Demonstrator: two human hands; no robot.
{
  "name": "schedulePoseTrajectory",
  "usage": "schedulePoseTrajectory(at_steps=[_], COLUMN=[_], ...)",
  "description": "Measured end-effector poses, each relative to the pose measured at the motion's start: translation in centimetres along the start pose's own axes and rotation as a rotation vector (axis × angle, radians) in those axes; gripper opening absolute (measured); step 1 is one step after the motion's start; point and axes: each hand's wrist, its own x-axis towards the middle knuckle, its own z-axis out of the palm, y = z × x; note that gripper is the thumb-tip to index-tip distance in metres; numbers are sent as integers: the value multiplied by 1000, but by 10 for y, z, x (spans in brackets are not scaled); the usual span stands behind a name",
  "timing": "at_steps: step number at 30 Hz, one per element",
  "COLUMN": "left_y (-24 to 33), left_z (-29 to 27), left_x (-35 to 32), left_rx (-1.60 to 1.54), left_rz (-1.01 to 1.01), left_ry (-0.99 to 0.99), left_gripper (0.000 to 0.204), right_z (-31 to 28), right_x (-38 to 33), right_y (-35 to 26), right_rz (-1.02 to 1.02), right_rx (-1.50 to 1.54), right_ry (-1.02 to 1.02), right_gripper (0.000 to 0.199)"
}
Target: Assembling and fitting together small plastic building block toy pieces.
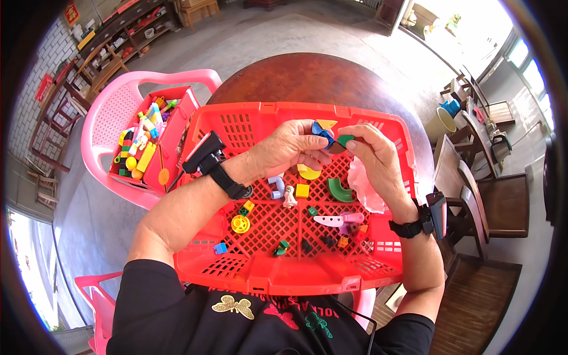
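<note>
Above a red plastic basket [236, 111], my left hand [283, 145] pinches a small blue toy piece [321, 131]. A yellow triangular piece [326, 123] shows at its top; whether the two are joined I cannot tell. My right hand [378, 161] is closed on a green toy piece [344, 139], which is held up close to the blue one. Below my hands lie a yellow block [302, 190], a green curved piece [339, 191], a small white figure [289, 197] and a toy knife [336, 219]. A pale pink scalloped piece [362, 184] lies under my right wrist.
The basket rests by a round brown table [307, 77]. Left of it, a pink plastic chair [97, 127] bears a red box [188, 105] full of toys. Also in the basket are a yellow wheel [240, 224] and a blue block [220, 248]. Wooden chairs [503, 204] stand right.
</note>
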Motion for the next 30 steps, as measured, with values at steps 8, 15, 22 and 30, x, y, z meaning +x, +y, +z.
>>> schedulePoseTrajectory(at_steps=[8,15,22,30], left_y=[-13,-5,-12,2], left_z=[7,5,9,-15], left_x=[3,2,-3,9], left_rx=[-103,-306,-58,97], left_rz=[36,17,63,273], left_ry=[16,31,94,298], left_gripper=[31,25,30,23], right_z=[4,-1,9,-9], right_x=[-1,-1,-5,-6], right_y=[4,3,8,67], right_rz=[4,147,150,4], right_rx=[63,269,179,-682], right_ry=[4,35,55,-626], right_gripper=[16,22,23,16])
